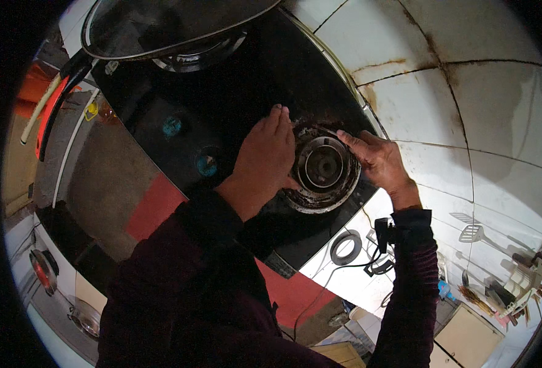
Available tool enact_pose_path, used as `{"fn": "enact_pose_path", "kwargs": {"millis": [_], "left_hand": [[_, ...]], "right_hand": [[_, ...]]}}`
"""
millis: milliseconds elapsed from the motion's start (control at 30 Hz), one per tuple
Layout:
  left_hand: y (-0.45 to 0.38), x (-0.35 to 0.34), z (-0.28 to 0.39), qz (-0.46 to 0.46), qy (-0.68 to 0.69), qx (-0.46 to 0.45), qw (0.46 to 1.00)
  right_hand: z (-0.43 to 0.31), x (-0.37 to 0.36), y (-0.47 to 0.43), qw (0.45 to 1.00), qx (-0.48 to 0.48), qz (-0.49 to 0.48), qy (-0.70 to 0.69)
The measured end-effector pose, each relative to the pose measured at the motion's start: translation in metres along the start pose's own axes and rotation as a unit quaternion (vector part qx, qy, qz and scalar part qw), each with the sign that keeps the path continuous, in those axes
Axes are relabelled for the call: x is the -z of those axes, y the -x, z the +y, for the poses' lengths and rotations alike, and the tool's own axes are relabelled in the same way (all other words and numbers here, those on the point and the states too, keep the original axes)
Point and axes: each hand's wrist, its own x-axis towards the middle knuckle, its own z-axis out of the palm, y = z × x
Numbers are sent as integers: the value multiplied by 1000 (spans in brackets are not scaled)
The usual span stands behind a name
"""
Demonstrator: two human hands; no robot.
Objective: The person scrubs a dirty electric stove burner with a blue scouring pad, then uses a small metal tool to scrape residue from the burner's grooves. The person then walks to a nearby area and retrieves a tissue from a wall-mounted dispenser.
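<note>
My left hand point(268, 154) lies along the left side of a gas burner point(325, 168) on a black cooktop point(275, 78). Its fingers are straight and close together, and the thumb touches the burner's stained metal drip ring point(310, 202). My right hand point(381, 158) is at the ring's right side, thumb and fingers pinched at the rim. A thin pale edge shows by its fingertips; whether it is a separate piece I cannot tell. Round metal rings of the burner head sit in the middle, with dark grime around them.
A wide pan point(174, 27) covers the other burner point(197, 57), its handle point(57, 110) jutting past the cooktop's edge. Two knobs point(172, 126) are on the left. A black ring point(346, 247) and cables lie on the white counter. Stained tiles point(404, 101) rise beside my right hand.
</note>
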Motion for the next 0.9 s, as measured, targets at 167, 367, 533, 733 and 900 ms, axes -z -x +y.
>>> {"fn": "enact_pose_path", "kwargs": {"millis": [167,367,533,733,900], "left_hand": [[1,-4,-1,15,7,2,1000],[2,-4,2,18,12,16,1000],[-1,-2,2,-15,-48,19,999],[-2,-3,3,-9,-43,8,999],[0,-5,2,-17,-30,5,999]], "right_hand": [[16,30,-18,982,-122,-140,-29],[37,46,-13,979,-80,-174,-77],[47,26,4,950,-149,-157,-224],[58,12,8,922,-193,-176,-287],[52,13,7,928,-160,-153,-299]]}}
